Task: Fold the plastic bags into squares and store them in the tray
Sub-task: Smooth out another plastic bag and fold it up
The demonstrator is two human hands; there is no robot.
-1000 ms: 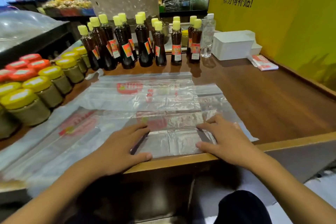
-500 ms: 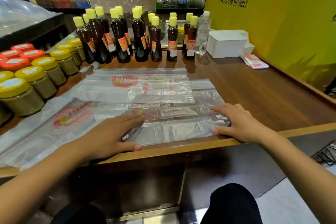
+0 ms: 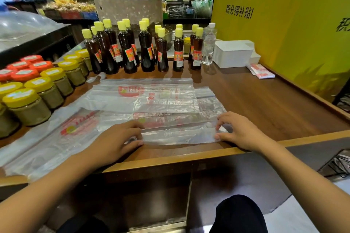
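Both hands (image 3: 178, 134) pinch a clear bag's (image 3: 180, 135) near strip on the counter (image 3: 265, 104).
White tray (image 3: 233, 54) (far right) beside bottles (image 3: 145, 51).

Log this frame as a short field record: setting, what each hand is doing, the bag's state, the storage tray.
setting: wooden counter in a shop
left hand: pinching the left end of the folded strip
right hand: pinching its right end
plastic bag: folded to a long narrow strip at the near edge, not yet square
other bags: lying flat behind
white tray: far right, beside the bottles; contents not visible
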